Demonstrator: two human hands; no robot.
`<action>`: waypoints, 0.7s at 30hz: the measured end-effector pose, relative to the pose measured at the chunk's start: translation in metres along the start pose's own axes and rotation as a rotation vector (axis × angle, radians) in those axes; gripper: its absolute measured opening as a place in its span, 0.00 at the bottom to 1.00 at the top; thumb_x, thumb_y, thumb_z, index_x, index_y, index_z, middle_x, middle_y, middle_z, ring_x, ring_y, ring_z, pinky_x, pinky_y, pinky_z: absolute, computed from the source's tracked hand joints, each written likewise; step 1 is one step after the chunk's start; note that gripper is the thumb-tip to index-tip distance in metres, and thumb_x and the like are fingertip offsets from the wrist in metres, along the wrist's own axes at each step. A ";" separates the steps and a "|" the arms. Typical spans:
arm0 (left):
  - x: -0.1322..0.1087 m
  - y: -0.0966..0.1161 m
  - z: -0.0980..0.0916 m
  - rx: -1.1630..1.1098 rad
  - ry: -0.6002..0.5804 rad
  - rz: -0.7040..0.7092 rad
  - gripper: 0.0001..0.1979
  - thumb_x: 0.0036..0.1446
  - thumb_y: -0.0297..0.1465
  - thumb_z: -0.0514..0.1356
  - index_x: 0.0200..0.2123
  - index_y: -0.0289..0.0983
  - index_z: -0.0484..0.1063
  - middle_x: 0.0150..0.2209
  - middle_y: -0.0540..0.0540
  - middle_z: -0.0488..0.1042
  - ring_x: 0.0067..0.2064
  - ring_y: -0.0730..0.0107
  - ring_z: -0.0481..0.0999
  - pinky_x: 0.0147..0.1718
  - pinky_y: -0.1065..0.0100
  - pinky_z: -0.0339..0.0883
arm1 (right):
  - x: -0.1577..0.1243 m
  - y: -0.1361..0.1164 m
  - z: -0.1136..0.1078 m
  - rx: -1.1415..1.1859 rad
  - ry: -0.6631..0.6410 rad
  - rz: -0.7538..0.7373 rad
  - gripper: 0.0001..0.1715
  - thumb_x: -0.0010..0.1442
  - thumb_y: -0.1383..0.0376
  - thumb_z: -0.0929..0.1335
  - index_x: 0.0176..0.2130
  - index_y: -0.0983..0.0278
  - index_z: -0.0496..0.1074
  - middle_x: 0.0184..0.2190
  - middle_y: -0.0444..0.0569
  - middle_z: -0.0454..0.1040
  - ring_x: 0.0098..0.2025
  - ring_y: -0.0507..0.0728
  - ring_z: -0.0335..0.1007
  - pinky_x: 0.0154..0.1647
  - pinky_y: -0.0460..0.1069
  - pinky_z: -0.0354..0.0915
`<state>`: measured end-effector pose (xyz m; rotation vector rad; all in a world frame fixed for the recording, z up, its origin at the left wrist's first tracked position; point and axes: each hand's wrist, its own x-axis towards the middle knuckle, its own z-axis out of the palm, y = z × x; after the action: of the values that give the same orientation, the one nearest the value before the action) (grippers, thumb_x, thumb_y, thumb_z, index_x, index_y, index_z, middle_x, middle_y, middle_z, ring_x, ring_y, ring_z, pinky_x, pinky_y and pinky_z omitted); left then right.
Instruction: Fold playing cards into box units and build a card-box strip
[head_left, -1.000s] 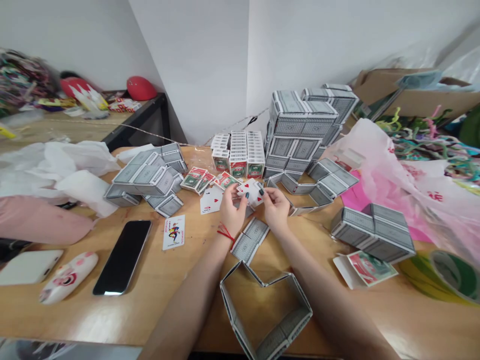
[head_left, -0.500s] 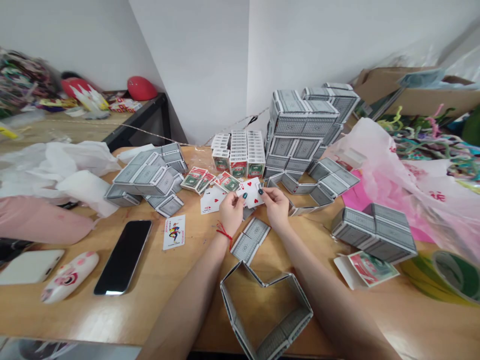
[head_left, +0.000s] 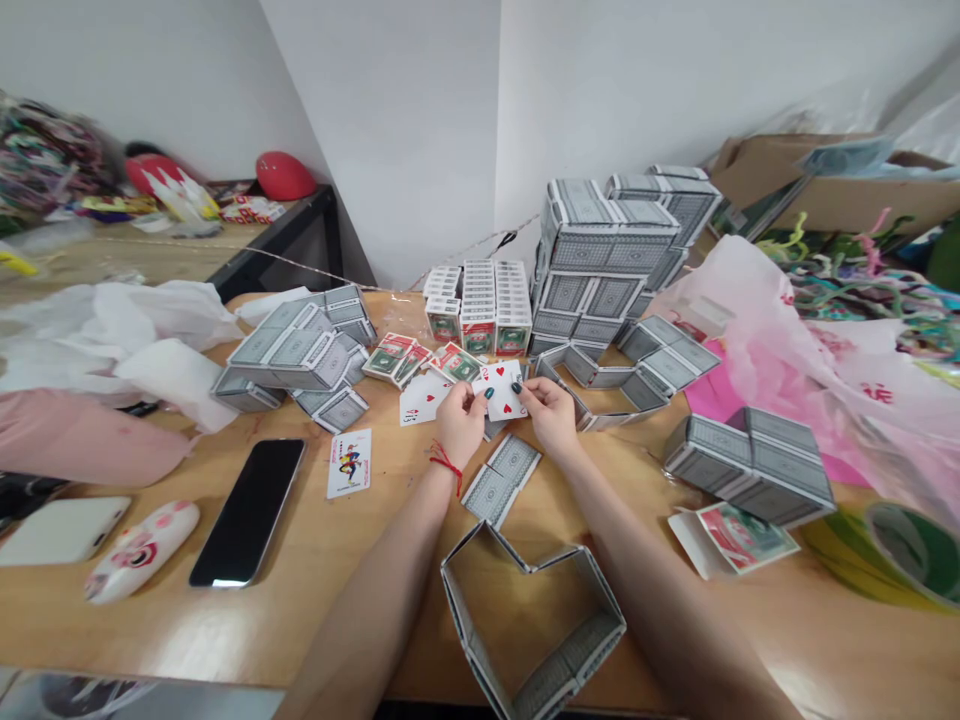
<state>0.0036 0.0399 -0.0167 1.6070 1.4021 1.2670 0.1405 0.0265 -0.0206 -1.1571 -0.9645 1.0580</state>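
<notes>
My left hand (head_left: 463, 420), with a red string at the wrist, pinches the left edge of a playing card with red hearts (head_left: 504, 390). The card's right edge is pinched by my right hand (head_left: 549, 412). Just below them, joined patterned cards (head_left: 502, 478) lie face down on the table. Closer to me stands a heart-shaped ring of folded cards (head_left: 465, 625), between my forearms. Face-up heart cards (head_left: 421, 398) are left of my left hand, beside red and green card boxes (head_left: 394, 358). A joker card (head_left: 349, 464) lies farther left.
Card-block structures stand at the left (head_left: 289, 345), at the back right (head_left: 607, 245) and at the right (head_left: 750, 460). Stacked card boxes (head_left: 478, 305) stand by the wall. A phone (head_left: 247, 512) is at the left, green-yellow tape (head_left: 885, 550) at the right.
The held heart card has turned slightly and sits more upright between my hands. Both hands stay in nearly the same place, still pinching it.
</notes>
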 end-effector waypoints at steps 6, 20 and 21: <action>0.000 0.001 0.001 -0.018 -0.001 -0.004 0.10 0.50 0.31 0.56 0.20 0.36 0.58 0.19 0.54 0.62 0.23 0.77 0.61 0.24 0.75 0.55 | 0.002 0.005 -0.002 -0.055 -0.057 -0.009 0.18 0.48 0.51 0.68 0.28 0.64 0.67 0.18 0.42 0.68 0.18 0.50 0.60 0.20 0.46 0.60; 0.001 -0.001 0.005 0.036 0.053 0.053 0.07 0.52 0.26 0.54 0.32 0.36 0.72 0.30 0.47 0.75 0.31 0.71 0.72 0.32 0.71 0.64 | 0.004 0.014 -0.005 -0.303 0.112 -0.140 0.16 0.53 0.54 0.64 0.33 0.65 0.70 0.25 0.46 0.72 0.25 0.52 0.64 0.27 0.47 0.62; 0.001 -0.001 0.005 0.041 0.051 0.050 0.08 0.51 0.25 0.53 0.31 0.36 0.72 0.30 0.47 0.75 0.31 0.71 0.72 0.32 0.71 0.64 | 0.004 0.014 -0.005 -0.315 0.113 -0.144 0.16 0.53 0.55 0.64 0.33 0.65 0.70 0.25 0.46 0.71 0.25 0.52 0.64 0.27 0.47 0.61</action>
<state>0.0077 0.0420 -0.0186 1.6572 1.4360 1.3246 0.1446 0.0302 -0.0354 -1.3663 -1.1335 0.7341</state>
